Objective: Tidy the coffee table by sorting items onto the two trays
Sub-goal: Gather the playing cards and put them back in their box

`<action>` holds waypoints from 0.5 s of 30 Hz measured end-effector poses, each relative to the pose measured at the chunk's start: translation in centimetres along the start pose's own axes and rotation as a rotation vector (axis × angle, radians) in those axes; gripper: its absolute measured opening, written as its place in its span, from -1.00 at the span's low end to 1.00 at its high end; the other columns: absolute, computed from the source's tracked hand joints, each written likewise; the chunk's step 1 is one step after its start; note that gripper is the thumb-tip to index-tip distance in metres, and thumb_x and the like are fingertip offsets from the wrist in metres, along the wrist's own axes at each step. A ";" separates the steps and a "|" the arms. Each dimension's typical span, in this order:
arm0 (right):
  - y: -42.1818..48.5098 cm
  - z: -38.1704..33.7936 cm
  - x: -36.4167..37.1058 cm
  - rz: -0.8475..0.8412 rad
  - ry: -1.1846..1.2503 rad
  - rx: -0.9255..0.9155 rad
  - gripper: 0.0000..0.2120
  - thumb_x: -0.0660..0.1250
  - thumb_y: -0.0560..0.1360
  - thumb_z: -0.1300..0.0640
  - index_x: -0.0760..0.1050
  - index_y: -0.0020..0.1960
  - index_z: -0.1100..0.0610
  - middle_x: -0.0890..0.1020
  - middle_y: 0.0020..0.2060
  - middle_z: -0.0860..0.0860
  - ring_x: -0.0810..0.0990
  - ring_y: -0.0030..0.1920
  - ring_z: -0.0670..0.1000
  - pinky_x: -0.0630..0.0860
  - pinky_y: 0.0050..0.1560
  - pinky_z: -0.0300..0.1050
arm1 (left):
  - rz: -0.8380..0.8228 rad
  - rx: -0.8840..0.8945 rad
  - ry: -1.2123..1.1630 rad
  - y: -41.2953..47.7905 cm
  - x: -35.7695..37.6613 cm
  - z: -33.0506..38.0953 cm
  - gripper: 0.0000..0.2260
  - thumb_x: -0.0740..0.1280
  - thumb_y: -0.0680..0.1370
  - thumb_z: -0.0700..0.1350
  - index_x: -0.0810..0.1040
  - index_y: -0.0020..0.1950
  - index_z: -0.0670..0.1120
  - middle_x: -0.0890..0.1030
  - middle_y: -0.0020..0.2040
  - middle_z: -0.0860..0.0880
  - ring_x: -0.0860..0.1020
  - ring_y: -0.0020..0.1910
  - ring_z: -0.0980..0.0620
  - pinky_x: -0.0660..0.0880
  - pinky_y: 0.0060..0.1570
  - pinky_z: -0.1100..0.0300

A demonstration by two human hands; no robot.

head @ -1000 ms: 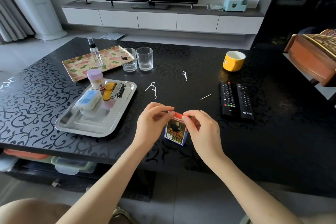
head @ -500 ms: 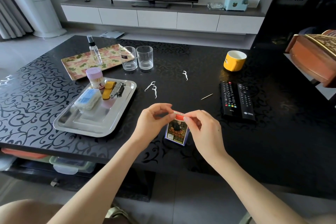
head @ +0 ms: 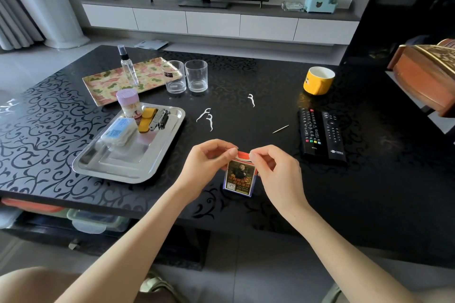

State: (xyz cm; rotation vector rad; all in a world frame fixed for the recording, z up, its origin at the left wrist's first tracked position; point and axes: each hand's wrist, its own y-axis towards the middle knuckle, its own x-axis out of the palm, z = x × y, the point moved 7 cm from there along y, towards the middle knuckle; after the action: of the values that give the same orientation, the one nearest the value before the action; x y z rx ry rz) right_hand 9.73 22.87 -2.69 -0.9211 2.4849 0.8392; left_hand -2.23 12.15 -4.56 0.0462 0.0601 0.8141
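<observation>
The small printed box (head: pixel 238 178) stood upright on the coffee table (head: pixel 273 76), close to its near edge and between my 2 hands. My left hand (head: pixel 205 163) pinched the box's upper left corner, and my right hand (head: pixel 277 171) pinched the red flap (head: pixel 243 155) at its top, fingers curled; whether the flap was fully tucked in I could not tell. I judged the step to be closing that box before sorting it.

Left of the box lay the steel tray (head: pixel 123 158), already holding a blue case (head: pixel 118 131), a purple-lidded jar (head: pixel 130 106), and some small yellow and metal tools. Behind it sat the floral tray (head: pixel 105 81) with a spray bottle (head: pixel 127 65), and 2 glasses (head: pixel 186 76) stood at its right end.

Loose on the table were 3 floss picks (head: pixel 208 118), a toothpick (head: pixel 280 128), 2 remotes (head: pixel 320 131) and a yellow mug (head: pixel 318 80).

The next move, as I saw it, called for pressing the flap home, then carrying the box left onto the steel tray's bare near half without knocking the jar
</observation>
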 end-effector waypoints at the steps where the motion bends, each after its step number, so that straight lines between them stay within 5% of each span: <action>1: 0.0 -0.2 0.0 0.003 -0.009 -0.020 -0.90 0.33 0.52 0.09 0.59 -0.09 0.10 0.62 -0.21 -0.11 0.60 -0.18 -0.12 0.53 -0.23 -0.28 | -0.003 -0.001 -0.001 0.0 -0.1 0.0 -0.95 0.39 0.48 -0.19 0.63 -0.11 -0.15 0.67 -0.23 0.00 0.60 -0.25 0.16 0.51 -0.27 0.33; 9: -1.5 -0.9 0.2 -0.032 -0.118 -0.277 -0.83 0.29 0.51 0.03 0.56 -0.13 0.11 0.56 -0.25 -0.04 0.56 -0.24 -0.08 0.54 -0.39 -0.17 | -0.044 0.016 -0.039 -1.1 -0.1 -0.5 -0.98 0.40 0.46 -0.25 0.62 -0.14 -0.17 0.68 -0.21 0.00 0.62 -0.19 0.12 0.52 -0.19 0.31; 15: -1.4 -2.0 -0.1 -0.007 -0.355 -0.478 -0.91 0.35 0.44 0.13 0.58 -0.10 0.14 0.47 -0.30 -0.01 0.44 -0.32 -0.02 0.44 -0.49 -0.11 | 0.019 -0.029 -0.104 -1.1 0.5 -0.4 -0.92 0.37 0.48 -0.31 0.56 -0.18 -0.17 0.62 -0.28 0.03 0.56 -0.30 0.17 0.44 -0.31 0.36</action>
State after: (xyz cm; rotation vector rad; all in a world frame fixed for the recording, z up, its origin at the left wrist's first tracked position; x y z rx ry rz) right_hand 10.48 20.73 -1.68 -0.8297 2.0098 1.4899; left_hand -1.15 11.78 -5.00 0.0615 -0.0500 0.8302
